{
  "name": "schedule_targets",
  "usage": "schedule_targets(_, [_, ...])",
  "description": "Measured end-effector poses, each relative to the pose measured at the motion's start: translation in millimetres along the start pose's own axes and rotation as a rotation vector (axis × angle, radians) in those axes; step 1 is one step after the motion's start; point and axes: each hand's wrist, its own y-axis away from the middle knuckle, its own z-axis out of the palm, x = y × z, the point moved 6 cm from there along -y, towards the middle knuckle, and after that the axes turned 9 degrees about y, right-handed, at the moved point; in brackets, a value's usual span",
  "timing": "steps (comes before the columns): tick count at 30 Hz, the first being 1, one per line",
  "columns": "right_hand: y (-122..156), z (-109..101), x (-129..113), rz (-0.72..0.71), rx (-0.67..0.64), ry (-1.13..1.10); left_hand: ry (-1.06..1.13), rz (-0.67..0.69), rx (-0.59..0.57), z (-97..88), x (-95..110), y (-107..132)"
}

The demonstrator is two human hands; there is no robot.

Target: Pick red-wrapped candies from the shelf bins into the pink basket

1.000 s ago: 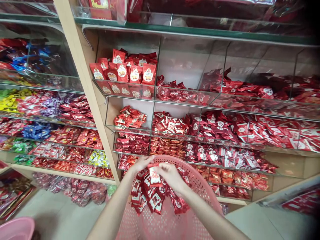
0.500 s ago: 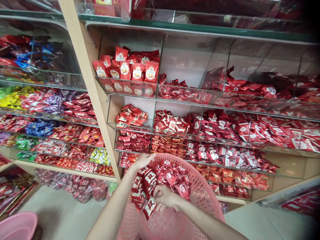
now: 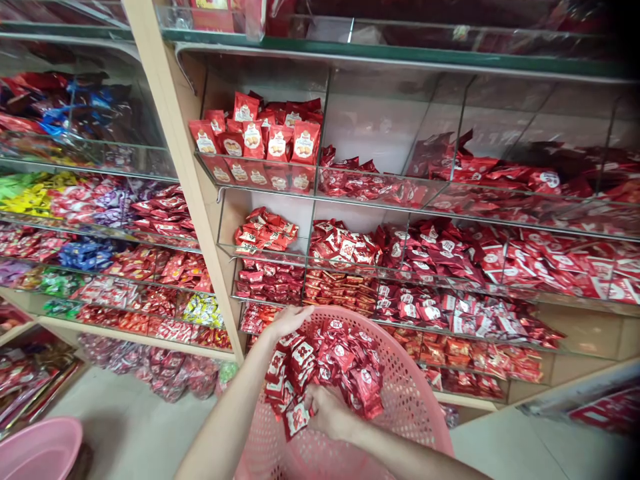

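Observation:
A pink perforated plastic basket (image 3: 420, 393) stands before me, holding a heap of small red snack packets (image 3: 343, 357). At its far left rim rests my left hand (image 3: 290, 322), closed over the edge. Down inside the basket is my right hand (image 3: 327, 410), its fingers curled against red-and-white packets (image 3: 297, 419) on the left of the heap. The back of that hand hides the fingertips in part, and motion blurs them slightly.
Tilted glass-fronted shelves (image 3: 350, 200) of sorted red packets rise behind the basket. More candy compartments (image 3: 90, 257) are at left beyond a wooden upright (image 3: 175, 153). Bagged goods (image 3: 165, 373) sit on the floor below, and a pink basin (image 3: 43, 450) is at lower left.
My right hand has shifted slightly and turned within the heap, and the red-and-white packet beside it has tilted. My left hand stays on the rim. The view has moved a little.

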Motion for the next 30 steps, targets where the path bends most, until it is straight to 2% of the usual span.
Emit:
schedule_targets(2, [2.7,6.2,-0.9,-0.036,0.028,0.038,0.002,-0.003,-0.001,0.2,-0.1,0.1])
schedule_targets(5, [5.0,22.9,1.4,0.017,-0.138,-0.063,0.01,-0.005,0.006,-0.3,1.1,1.1])
schedule_targets(6, [5.2,23.6,0.1,0.006,-0.159,-0.069,0.015,-0.005,0.008,-0.6,1.7,1.5])
schedule_targets(10, [5.1,1.4,-13.4,-0.196,-0.042,0.115,0.04,-0.002,-0.011,0.3,2.4,1.9])
schedule_targets(14, [4.7,-13.0,-15.4,-0.193,-0.033,0.275,0.047,-0.001,-0.028,1.4,1.8,1.5])
schedule_targets(18, [4.2,-8.3,-14.4,-0.161,-0.041,0.335,0.043,0.002,-0.005,0.0,3.1,2.2])
schedule_targets(25, [16.4,-4.2,-31.4,-0.296,-0.05,0.625,0.054,-0.006,-0.03,1.1,4.0,3.5])
schedule_targets(30, [17.3,8.3,-46.1,-0.466,-0.068,0.82,0.039,-0.008,-0.025,0.5,5.0,4.0])
